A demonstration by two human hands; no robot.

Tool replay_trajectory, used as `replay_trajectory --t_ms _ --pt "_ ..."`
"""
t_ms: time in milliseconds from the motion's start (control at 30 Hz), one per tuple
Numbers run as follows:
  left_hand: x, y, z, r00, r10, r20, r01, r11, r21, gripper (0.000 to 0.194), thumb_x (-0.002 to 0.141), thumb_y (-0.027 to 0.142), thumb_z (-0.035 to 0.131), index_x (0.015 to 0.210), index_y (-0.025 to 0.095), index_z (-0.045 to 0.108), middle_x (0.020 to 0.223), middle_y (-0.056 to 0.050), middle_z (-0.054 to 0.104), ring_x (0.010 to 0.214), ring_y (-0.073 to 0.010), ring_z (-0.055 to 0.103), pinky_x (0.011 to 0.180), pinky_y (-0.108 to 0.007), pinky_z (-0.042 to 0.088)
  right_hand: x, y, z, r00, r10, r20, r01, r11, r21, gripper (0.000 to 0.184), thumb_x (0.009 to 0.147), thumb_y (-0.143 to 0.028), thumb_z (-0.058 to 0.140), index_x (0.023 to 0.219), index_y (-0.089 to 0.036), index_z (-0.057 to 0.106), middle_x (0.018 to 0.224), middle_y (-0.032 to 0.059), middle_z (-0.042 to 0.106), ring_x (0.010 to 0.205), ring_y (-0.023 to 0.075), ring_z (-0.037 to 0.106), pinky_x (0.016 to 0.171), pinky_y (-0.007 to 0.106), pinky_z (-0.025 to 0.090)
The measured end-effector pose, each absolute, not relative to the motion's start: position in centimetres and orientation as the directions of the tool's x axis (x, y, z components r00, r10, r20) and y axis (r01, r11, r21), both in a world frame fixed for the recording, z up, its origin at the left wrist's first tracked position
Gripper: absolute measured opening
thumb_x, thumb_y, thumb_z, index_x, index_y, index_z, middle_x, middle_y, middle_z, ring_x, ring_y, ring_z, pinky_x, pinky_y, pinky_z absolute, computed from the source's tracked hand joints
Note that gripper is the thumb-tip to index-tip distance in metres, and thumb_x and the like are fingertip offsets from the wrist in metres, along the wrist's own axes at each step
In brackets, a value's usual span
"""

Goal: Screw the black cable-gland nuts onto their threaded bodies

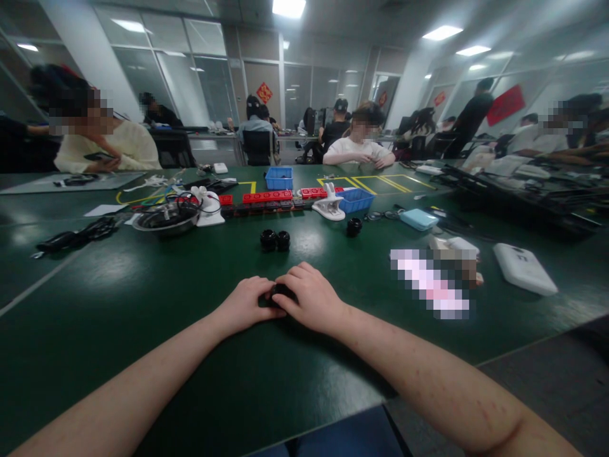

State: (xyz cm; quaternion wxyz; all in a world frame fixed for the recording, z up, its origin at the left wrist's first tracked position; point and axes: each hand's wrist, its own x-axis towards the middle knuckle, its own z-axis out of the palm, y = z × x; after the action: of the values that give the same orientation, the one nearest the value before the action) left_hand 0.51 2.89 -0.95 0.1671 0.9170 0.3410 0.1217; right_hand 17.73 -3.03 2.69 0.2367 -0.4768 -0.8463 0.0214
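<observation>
Both hands meet over a small black round piece (283,291) near the middle of the green table. My left hand (247,306) grips it from the left, thumb and fingers curled round its side. From above and the right, my right hand (311,299) closes on the same piece and covers much of it. Just beyond the hands stand two glossy black round pieces, one (268,240) beside the other (283,240). A similar black piece (354,227) stands farther right, apart from them.
Farther back lie red power strips (266,197), a white clip stand (329,206), blue bins (356,200) and a metal bowl (166,222) of cables. At right are a light blue case (419,219) and a white box (524,269). People sit across the table.
</observation>
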Motion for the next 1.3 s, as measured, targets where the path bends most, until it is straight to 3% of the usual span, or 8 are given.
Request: replay_trajectory --t_ms 867,1300 --pt "0.6 2.8 -1.0 0.727 0.675 0.127 0.594 -0.711 0.378 0.025 0.071 0.041 0.059 0.071 0.017 0.055 0.073 -0.001 0.055 0.07 -0.0174 0.048 0.065 -0.028 0.036 17.1 -3.3 2.5 -0.496 0.768 0.405 0.767 0.607 -0.211 0.023 0.083 -0.022 0.045 0.096 -0.012 0.062 0.086 0.0083 0.061 0.079 0.0178 0.046 0.075 0.032 0.038" --pt "0.6 2.8 -1.1 0.733 0.668 0.128 0.597 -0.722 0.348 0.006 0.069 0.021 0.055 0.072 0.017 0.058 0.075 -0.002 0.057 0.073 -0.0186 0.049 0.068 -0.029 0.038 16.5 -3.8 2.6 -0.633 0.663 0.399 0.678 0.724 -0.126 0.024 0.083 -0.027 0.045 0.087 -0.015 0.065 0.088 0.007 0.063 0.073 0.0173 0.043 0.067 0.032 0.035"
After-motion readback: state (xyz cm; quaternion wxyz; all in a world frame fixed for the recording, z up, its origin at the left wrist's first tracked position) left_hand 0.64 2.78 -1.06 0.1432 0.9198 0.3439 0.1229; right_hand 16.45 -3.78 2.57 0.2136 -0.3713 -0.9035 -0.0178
